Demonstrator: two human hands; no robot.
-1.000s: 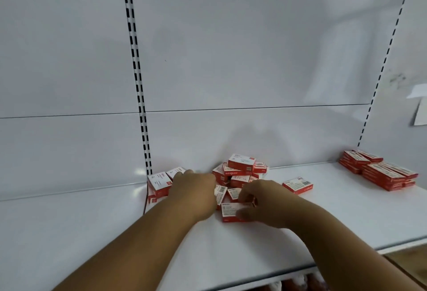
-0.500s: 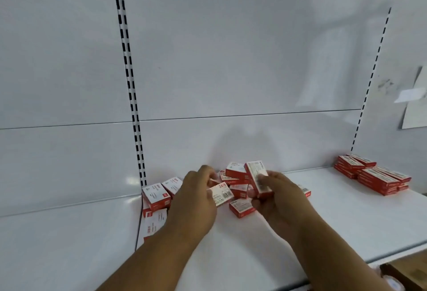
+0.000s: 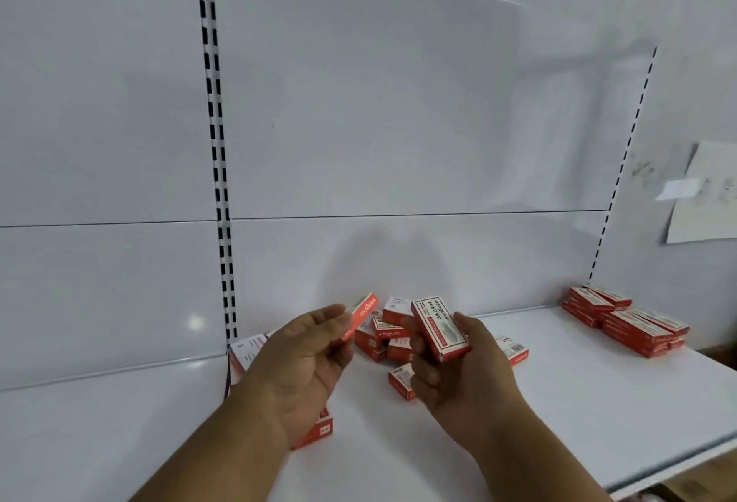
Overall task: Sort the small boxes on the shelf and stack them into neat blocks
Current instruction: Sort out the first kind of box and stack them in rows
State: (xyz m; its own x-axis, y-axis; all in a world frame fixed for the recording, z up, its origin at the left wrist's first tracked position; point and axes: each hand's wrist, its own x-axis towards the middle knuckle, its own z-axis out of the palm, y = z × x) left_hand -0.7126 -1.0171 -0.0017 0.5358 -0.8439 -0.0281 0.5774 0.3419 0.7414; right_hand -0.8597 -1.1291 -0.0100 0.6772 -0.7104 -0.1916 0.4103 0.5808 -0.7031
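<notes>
- Head view: the left hand (image 3: 303, 366) is raised above the white shelf (image 3: 558, 402), fingers curled, pinching 1 red-and-white box (image 3: 361, 312) at its 1 o'clock, red edge toward us.
- The right hand (image 3: 458, 366) grips a second box (image 3: 438, 328), tilted, white face showing; its print reads roughly "wenguan".
- Between and behind both hands lies a loose heap of boxes (image 3: 385, 338), 1 marked "wenguan".
- At 3 o'clock, well apart, sits a stacked block of boxes (image 3: 626, 322).

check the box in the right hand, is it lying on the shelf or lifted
Lifted. The right hand grips the red-and-white box tilted above the shelf.
</notes>
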